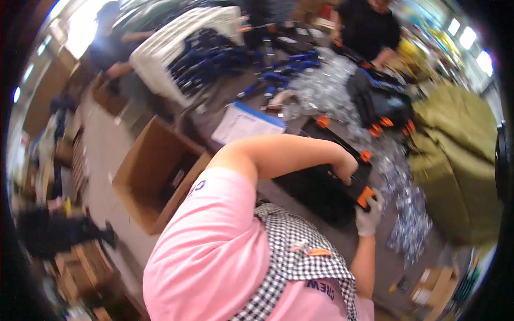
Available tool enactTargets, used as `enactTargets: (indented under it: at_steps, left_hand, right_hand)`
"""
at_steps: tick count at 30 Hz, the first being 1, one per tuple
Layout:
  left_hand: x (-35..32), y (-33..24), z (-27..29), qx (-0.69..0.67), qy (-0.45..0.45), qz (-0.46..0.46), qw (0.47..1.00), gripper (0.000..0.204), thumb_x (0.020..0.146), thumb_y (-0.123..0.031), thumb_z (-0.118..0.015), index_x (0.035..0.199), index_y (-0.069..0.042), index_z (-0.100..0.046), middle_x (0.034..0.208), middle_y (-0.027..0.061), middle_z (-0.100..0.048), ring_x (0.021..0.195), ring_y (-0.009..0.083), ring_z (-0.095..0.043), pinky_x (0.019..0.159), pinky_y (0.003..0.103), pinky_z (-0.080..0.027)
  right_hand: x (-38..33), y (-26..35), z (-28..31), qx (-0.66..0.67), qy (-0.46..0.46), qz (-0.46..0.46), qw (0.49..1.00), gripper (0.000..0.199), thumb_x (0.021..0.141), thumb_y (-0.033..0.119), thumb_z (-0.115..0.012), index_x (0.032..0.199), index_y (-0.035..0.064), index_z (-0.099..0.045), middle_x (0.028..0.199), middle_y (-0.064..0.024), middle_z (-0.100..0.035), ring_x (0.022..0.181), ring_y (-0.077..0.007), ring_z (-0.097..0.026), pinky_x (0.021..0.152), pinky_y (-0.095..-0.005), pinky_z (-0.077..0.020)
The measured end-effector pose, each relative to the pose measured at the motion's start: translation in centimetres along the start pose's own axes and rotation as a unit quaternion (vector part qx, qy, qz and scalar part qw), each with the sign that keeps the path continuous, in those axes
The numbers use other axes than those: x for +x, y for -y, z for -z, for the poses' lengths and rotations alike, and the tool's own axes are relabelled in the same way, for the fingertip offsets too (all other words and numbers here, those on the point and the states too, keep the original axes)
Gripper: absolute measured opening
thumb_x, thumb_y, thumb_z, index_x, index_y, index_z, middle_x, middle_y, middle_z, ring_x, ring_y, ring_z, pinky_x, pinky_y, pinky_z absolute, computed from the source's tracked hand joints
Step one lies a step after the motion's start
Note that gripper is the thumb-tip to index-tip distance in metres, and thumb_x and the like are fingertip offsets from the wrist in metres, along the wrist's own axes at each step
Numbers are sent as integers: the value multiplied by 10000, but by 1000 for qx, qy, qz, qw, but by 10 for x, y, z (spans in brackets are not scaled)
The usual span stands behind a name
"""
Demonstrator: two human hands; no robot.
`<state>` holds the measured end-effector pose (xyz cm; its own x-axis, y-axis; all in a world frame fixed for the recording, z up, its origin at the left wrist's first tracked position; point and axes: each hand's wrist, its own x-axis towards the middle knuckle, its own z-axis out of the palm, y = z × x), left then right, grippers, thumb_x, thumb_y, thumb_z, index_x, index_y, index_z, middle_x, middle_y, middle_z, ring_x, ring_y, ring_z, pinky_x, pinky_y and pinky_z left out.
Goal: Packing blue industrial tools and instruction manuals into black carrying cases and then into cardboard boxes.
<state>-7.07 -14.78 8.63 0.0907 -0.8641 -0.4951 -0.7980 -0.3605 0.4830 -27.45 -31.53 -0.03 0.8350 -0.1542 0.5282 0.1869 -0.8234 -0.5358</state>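
A black plastic case (316, 187) with orange latches lies on the grey worktable in front of me. My left hand (345, 167), bare, reaches across from my pink sleeve and presses down on the case's lid near its right end. My right hand (369, 215), in a light grey glove, is closed around the orange latch (364, 196) at the case's near right corner. My pink shirt and checked apron fill the lower middle of the view and hide the case's near side.
An open cardboard box (155, 176) stands to the left. Behind the case are a white sheet with a blue edge (246, 123), a heap of clear plastic bags (332, 85) and another black case (380, 101). Olive sacks (455, 155) sit right. A person in black (369, 27) works opposite.
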Motion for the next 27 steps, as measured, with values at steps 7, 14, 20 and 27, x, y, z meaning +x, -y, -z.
enactTargets:
  at_steps: [7, 14, 20, 27]
  left_hand:
    - [-258, -43, 6, -238, -228, 39, 943, 363, 905, -329, -541, 820, 11, -633, 668, 91, -637, 616, 200, -608, 602, 356, -475]
    - [-427, -80, -118, -202, -553, 371, 718, 201, 881, -140, -620, 960, 40, -575, 720, 46, -585, 652, 108, -553, 611, 268, -470]
    - [-451, 57, -261, -384, -491, 554, 552, 150, 828, -102, -605, 825, 37, -550, 699, 81, -602, 668, 141, -594, 611, 317, -483]
    - [-377, 197, -451, -192, -307, 668, 650, 185, 741, -75, -591, 911, -18, -640, 943, 232, -670, 915, 393, -650, 824, 463, -521]
  right_hand:
    - [101, 49, 65, -77, -161, 181, 967, 519, 844, 65, -672, 1307, 28, -441, 1382, -160, -418, 1232, -305, -468, 1058, -415, -383]
    - [106, 27, 9, 32, 48, 155, 986, 472, 759, -73, -627, 1209, 24, -521, 1261, -149, -525, 1215, -314, -477, 1053, -409, -352]
    - [119, 63, -56, 79, 215, 162, 960, 346, 735, -59, -664, 1070, 9, -611, 1131, -147, -618, 1059, -311, -587, 955, -376, -444]
    - [132, 77, -74, 57, 280, 139, 948, 336, 699, -82, -657, 1018, 13, -618, 1059, -152, -631, 986, -323, -607, 883, -382, -481]
